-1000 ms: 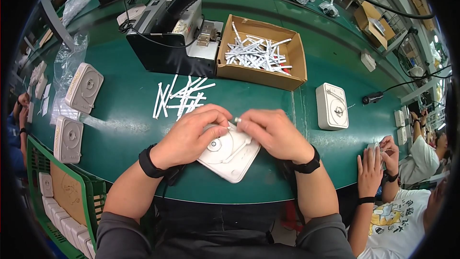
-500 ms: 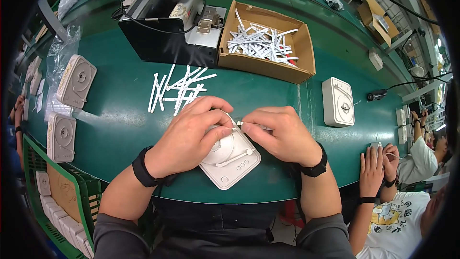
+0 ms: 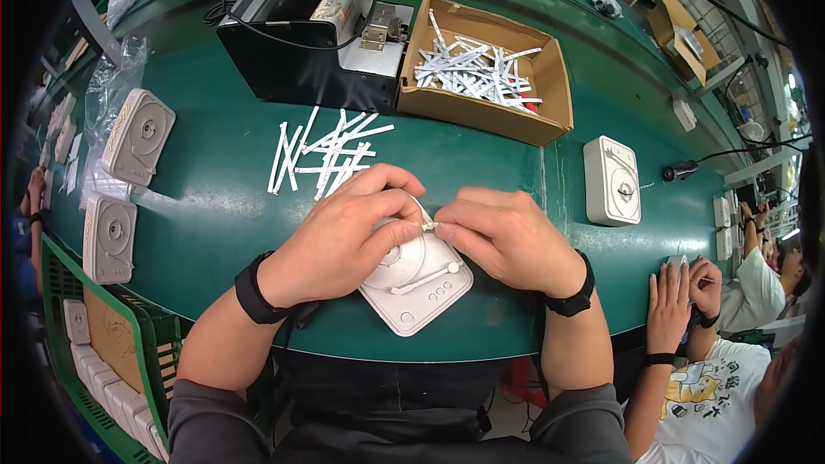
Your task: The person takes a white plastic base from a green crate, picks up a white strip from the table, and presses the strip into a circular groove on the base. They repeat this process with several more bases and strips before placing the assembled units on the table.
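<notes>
A white device shaped like a small record player (image 3: 419, 309) lies face up at the table's front edge, turned at an angle. Over its far part, my left hand (image 3: 344, 228) has thumb and forefinger pinched at one end of a small white strip (image 3: 430, 226). Opposite, my right hand (image 3: 507, 236) pinches the strip's other end, fingers curled. Most of the strip is hidden by my fingertips. Several loose white strips (image 3: 331, 153) lie scattered on the green table beyond my left hand.
Beyond stand a black-and-grey machine (image 3: 301, 64) and a cardboard box (image 3: 490, 125) of strips. More white devices stand at right (image 3: 612, 182) and left (image 3: 139, 137). A green crate (image 3: 155, 361) sits lower left; a co-worker's hands (image 3: 679, 296) work at lower right.
My right hand has brought the strip left to my left fingertips, closing the small gap between the hands. The view has shifted slightly.
</notes>
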`<control>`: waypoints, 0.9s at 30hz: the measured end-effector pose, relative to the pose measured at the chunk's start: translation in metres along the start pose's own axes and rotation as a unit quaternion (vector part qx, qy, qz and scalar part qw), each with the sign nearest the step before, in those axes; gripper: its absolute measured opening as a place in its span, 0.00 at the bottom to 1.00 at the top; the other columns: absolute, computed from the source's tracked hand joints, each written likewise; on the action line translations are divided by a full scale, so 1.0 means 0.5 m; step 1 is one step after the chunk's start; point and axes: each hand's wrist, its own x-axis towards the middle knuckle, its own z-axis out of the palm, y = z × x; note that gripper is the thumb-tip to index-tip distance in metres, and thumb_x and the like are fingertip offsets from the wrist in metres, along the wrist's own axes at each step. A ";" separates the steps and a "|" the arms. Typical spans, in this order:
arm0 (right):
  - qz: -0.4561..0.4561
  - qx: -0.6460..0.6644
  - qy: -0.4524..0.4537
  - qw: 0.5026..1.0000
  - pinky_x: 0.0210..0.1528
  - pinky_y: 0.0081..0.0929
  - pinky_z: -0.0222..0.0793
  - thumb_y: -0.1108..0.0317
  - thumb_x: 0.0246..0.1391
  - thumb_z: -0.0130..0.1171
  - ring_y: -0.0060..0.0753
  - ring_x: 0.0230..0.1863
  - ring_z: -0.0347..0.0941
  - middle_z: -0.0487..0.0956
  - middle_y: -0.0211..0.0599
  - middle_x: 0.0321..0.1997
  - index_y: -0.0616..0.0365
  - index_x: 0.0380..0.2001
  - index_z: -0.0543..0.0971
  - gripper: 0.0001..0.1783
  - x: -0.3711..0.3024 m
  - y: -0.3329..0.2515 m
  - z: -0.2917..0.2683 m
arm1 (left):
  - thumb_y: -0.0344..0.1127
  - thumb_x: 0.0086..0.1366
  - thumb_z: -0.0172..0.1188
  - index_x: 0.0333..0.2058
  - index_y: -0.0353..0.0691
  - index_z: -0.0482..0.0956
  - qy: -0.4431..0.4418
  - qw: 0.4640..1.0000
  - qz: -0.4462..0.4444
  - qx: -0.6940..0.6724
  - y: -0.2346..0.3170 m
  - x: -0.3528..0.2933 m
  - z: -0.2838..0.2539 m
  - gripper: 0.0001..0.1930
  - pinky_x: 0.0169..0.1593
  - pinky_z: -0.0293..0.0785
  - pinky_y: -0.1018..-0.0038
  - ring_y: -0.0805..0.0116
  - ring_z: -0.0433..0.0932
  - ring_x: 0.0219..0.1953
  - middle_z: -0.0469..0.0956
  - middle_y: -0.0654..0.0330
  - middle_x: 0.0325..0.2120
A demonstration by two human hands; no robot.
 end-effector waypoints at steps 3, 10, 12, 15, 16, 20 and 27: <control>-0.008 -0.032 -0.005 0.999 0.35 0.40 0.76 0.72 0.63 0.67 0.48 0.33 0.80 0.82 0.40 0.34 0.61 0.40 0.86 0.05 0.000 -0.005 -0.004 | 0.32 0.73 0.63 0.40 0.37 0.82 -0.003 1.000 0.013 0.016 0.001 -0.001 -0.002 0.05 0.61 0.74 0.63 0.54 0.79 0.57 0.77 0.54 0.57; -0.004 -0.029 -0.033 0.999 0.35 0.40 0.76 0.72 0.62 0.67 0.48 0.33 0.80 0.82 0.39 0.34 0.60 0.41 0.86 0.06 -0.001 -0.014 -0.002 | 0.32 0.74 0.64 0.41 0.37 0.83 -0.027 0.997 0.058 0.037 -0.002 0.000 -0.006 0.05 0.64 0.72 0.62 0.54 0.77 0.60 0.77 0.55 0.57; -0.006 -0.009 -0.033 0.999 0.35 0.40 0.76 0.71 0.63 0.67 0.48 0.33 0.80 0.82 0.39 0.34 0.60 0.41 0.86 0.06 -0.002 -0.006 0.002 | 0.33 0.74 0.64 0.41 0.37 0.83 -0.036 0.998 0.054 0.019 -0.001 0.001 -0.007 0.05 0.64 0.72 0.62 0.54 0.77 0.60 0.77 0.55 0.57; -0.012 0.031 -0.035 0.999 0.36 0.39 0.76 0.71 0.64 0.66 0.48 0.32 0.80 0.82 0.40 0.35 0.60 0.42 0.86 0.06 -0.002 0.000 0.003 | 0.33 0.74 0.63 0.41 0.37 0.83 -0.055 0.997 0.046 -0.018 0.000 0.002 -0.009 0.05 0.64 0.72 0.62 0.54 0.77 0.60 0.77 0.55 0.57; -0.005 0.043 -0.041 0.998 0.36 0.39 0.76 0.71 0.64 0.66 0.47 0.32 0.80 0.83 0.40 0.35 0.60 0.42 0.86 0.06 -0.003 -0.004 -0.002 | 0.33 0.74 0.63 0.41 0.37 0.83 -0.059 0.997 0.046 -0.022 0.000 0.004 -0.008 0.05 0.64 0.72 0.62 0.54 0.77 0.60 0.77 0.55 0.57; 0.011 0.077 -0.063 0.995 0.36 0.38 0.76 0.71 0.66 0.66 0.47 0.32 0.80 0.83 0.41 0.35 0.61 0.41 0.86 0.06 -0.002 -0.007 -0.007 | 0.33 0.74 0.63 0.41 0.37 0.83 -0.065 0.996 0.045 -0.032 -0.005 0.002 -0.007 0.06 0.64 0.72 0.63 0.55 0.77 0.59 0.77 0.55 0.57; 0.018 0.116 -0.098 0.988 0.36 0.37 0.75 0.70 0.66 0.67 0.47 0.33 0.80 0.83 0.42 0.33 0.63 0.40 0.86 0.07 0.004 0.004 -0.008 | 0.33 0.75 0.62 0.41 0.37 0.83 -0.057 0.996 0.055 -0.036 -0.006 0.002 -0.005 0.06 0.63 0.73 0.63 0.55 0.77 0.57 0.78 0.55 0.56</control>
